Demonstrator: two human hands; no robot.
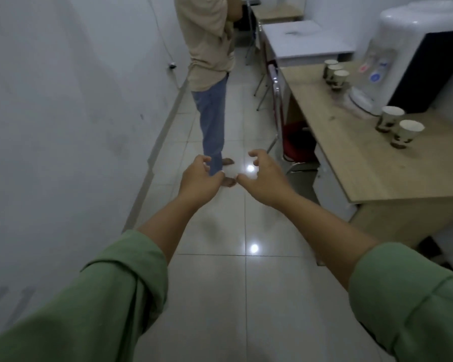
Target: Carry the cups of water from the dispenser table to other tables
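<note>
A white water dispenser [392, 61] stands on a wooden table [351, 165] at the right. Three paper cups [336, 75] sit in a row to its left. Two more paper cups, one [390, 118] and another [407, 133], stand nearer me in front of it. My left hand [198, 178] and my right hand [264, 178] are stretched out over the tiled floor, left of the table. Both hold nothing, with the fingers curled and apart.
A person in a beige shirt and jeans [209, 74] stands barefoot in the aisle just beyond my hands. A white wall [63, 100] runs along the left. A red chair [285, 121] is tucked under the table. A white table [306, 40] stands further back.
</note>
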